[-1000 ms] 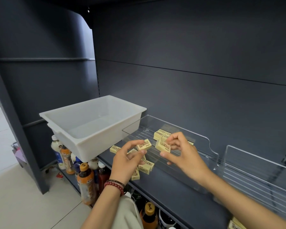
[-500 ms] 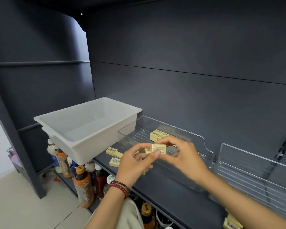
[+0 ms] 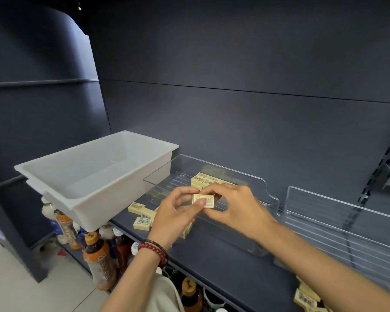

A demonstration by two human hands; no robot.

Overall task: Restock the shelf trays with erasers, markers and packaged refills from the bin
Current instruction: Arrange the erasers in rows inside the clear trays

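Both hands meet on a small stack of cream erasers [image 3: 207, 200] held above the front wall of the clear left tray [image 3: 271, 199]. My left hand [image 3: 175, 216] pinches it with thumb on top; my right hand [image 3: 236, 209] grips it from the right side. Several more erasers [image 3: 206, 180] lie stacked at the back of that tray. Loose erasers [image 3: 142, 216] lie on the dark shelf [image 3: 230, 266] beside the white bin [image 3: 95, 174], which looks bare inside.
A second clear tray [image 3: 347, 221] stands to the right, with nothing visible in it. Bottles [image 3: 99, 260] crowd the lower shelf under the bin. More eraser packs [image 3: 306, 297] sit at the bottom right. A shelf bracket rail [image 3: 378, 167] runs up the right wall.
My two hands came together: each held its own eraser a second ago, and now both hold one joined stack. The camera view has shifted slightly.
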